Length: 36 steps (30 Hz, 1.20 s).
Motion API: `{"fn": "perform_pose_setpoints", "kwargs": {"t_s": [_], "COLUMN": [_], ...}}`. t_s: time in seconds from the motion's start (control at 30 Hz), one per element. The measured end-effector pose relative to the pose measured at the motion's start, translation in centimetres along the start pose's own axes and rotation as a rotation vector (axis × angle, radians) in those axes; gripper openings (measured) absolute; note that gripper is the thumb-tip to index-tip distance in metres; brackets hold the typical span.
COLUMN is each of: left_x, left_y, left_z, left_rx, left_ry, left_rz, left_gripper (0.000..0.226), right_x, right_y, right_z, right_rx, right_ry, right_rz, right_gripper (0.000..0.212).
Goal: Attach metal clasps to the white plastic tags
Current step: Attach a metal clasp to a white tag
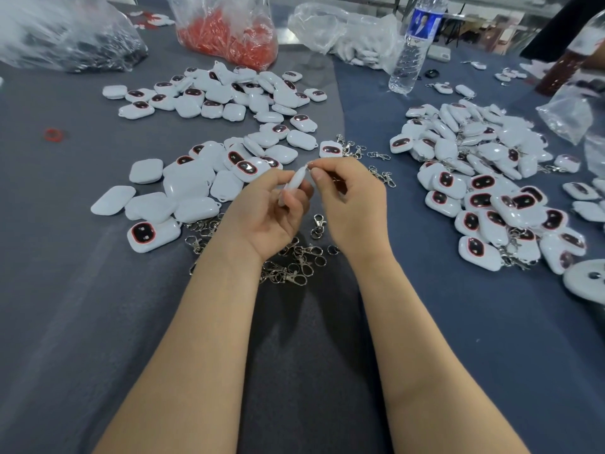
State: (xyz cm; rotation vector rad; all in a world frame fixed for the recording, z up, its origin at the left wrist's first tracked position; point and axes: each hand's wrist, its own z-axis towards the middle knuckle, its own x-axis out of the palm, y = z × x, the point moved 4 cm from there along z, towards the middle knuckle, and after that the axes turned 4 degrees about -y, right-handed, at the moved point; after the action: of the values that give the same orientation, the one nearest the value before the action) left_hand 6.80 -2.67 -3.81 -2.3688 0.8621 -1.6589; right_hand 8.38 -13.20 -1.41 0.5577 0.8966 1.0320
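Observation:
My left hand (pixel 265 211) grips a white plastic tag (pixel 296 180) edge-on above the table, its top corner pointing up. My right hand (pixel 352 204) pinches something small at that corner; a glint of metal (pixel 309 164) shows at the fingertips, most of it hidden. Loose metal clasps (pixel 291 260) lie in a heap under my wrists, and a few more clasps (pixel 381 173) lie further back. White tags without clasps (pixel 183 188) are piled at the left. Tags with clasps on them (pixel 491 198) are piled at the right.
A grey cloth (pixel 82 290) covers the table. At the back stand a bag of red parts (pixel 229 34), a dark-filled clear bag (pixel 65 34), a bag of white parts (pixel 353 34) and a water bottle (pixel 412 44). A red ring (pixel 53 135) lies far left.

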Motion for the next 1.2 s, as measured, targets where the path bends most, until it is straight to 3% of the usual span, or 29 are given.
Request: {"fn": "perform_pose_setpoints", "kwargs": {"t_s": [0.07,0.13,0.23,0.3,0.43,0.53,0.7,0.87,1.07,1.2], "left_x": [0.2,0.0,-0.3,0.0,1.1,0.8,-0.4,2.1,8.1,11.9], "left_y": [0.2,-0.1,-1.1,-1.6,-1.7,-1.6,-1.7,0.3,4.6,9.6], "left_z": [0.0,0.1,-0.1,-0.4,-0.9,-0.7,-0.5,0.4,3.1,6.1], "left_rx": [-0.022,0.088,0.461,0.689,0.954,0.960,0.805,0.747,0.747,0.634], "left_ry": [0.017,-0.077,-0.346,-0.438,-0.349,-0.389,-0.526,-0.421,-0.179,-0.084], "left_rz": [-0.025,0.089,0.533,0.894,1.390,1.382,0.982,0.898,1.013,1.104], "left_gripper": [0.011,0.009,0.007,0.009,0.012,0.015,0.023,0.008,0.017,0.024], "right_x": [0.0,0.1,0.5,0.8,1.2,1.1,0.2,-1.1,-8.9,-14.3], "right_y": [0.3,0.3,-0.2,-0.7,-1.3,-1.6,-2.1,-1.8,-3.4,-5.8], "right_z": [-0.1,-0.1,-0.1,0.0,-0.1,-0.2,0.3,0.4,1.6,0.9], "right_rx": [-0.038,-0.068,-0.050,-0.026,0.034,0.100,0.293,0.376,0.378,0.484], "right_ry": [-0.018,-0.010,0.079,0.155,0.237,0.227,0.173,0.116,0.017,-0.199], "right_rz": [-0.034,-0.105,-0.227,-0.305,-0.375,-0.314,-0.110,0.027,-0.107,-0.229], "right_gripper": [0.012,0.013,0.014,0.015,0.018,0.016,0.028,0.014,0.009,0.019]}}
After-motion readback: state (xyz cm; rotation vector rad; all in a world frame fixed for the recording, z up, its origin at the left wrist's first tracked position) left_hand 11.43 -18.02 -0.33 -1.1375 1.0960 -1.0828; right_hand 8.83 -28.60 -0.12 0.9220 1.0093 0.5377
